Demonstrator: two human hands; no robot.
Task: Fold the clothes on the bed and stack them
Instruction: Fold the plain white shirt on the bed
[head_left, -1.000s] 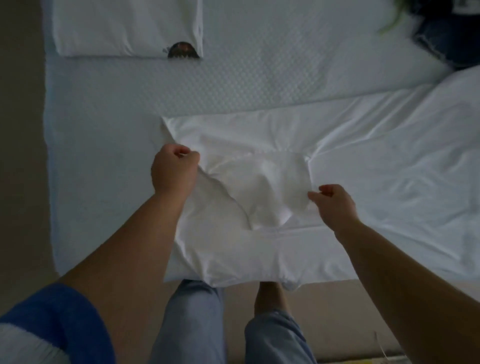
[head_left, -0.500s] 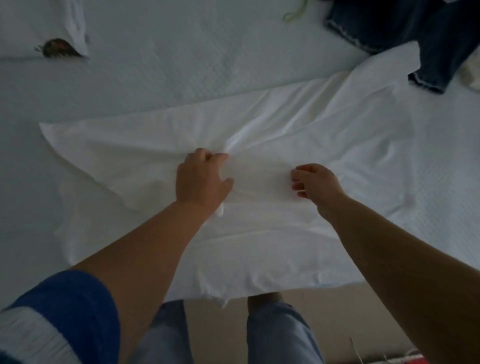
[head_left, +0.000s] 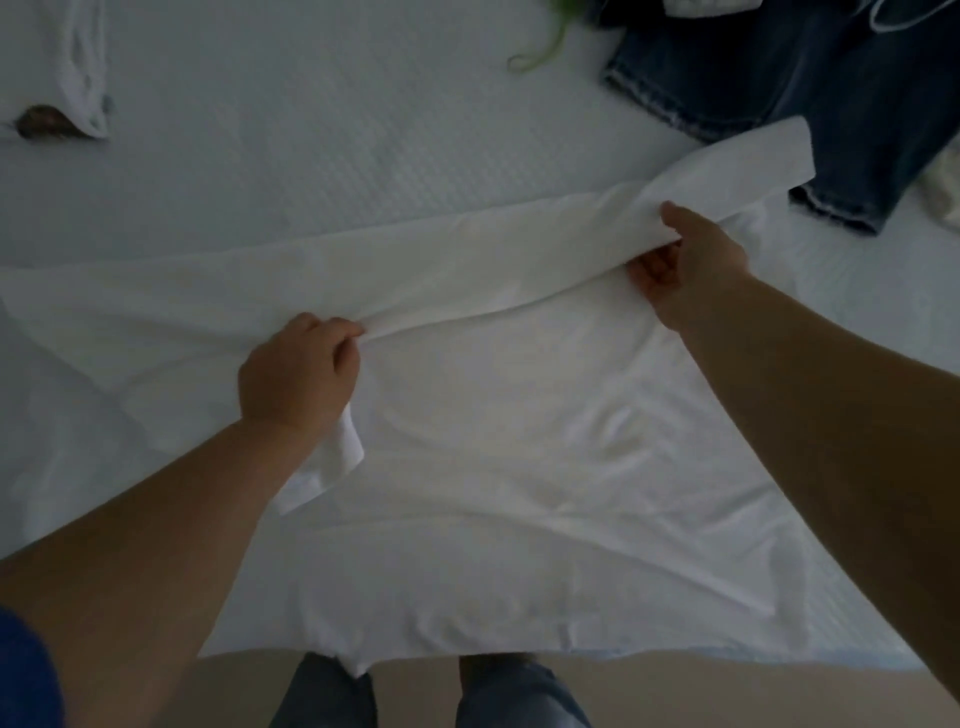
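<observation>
Head view: looked down over both bare forearms onto a white bed (head_left: 311, 171)
Shirt (head_left: 519, 441): a white garment lay spread flat on the bed between and below both hands, its near hem hanging slightly over the bed edge
Fold: a long raised ridge of the shirt ran from the left hand up and across to the right hand, with one end of cloth reaching past the right hand toward the jeans
Left hand (head_left: 298, 379): clenched round the left end of the ridge, fingers curled over the cloth, knuckles up; a loose flap of shirt hung just below its wrist
Right hand (head_left: 691, 260): grasped the right end of the ridge, thumb on top of the cloth and fingers curled beneath it, palm turned partly toward the camera
Jeans (head_left: 779, 67): dark blue denim lay beyond the right hand, with one frayed hem close to the shirt's far end
Folded shirt (head_left: 85, 78): a white item with a dark print at its edge lay well beyond and to the left of the left hand
Green cord (head_left: 545, 47): a thin green strand lay on the bed beyond the right hand, just left of the jeans
Legs (head_left: 519, 696): blue trouser legs stood below both hands, at the bed's near edge
</observation>
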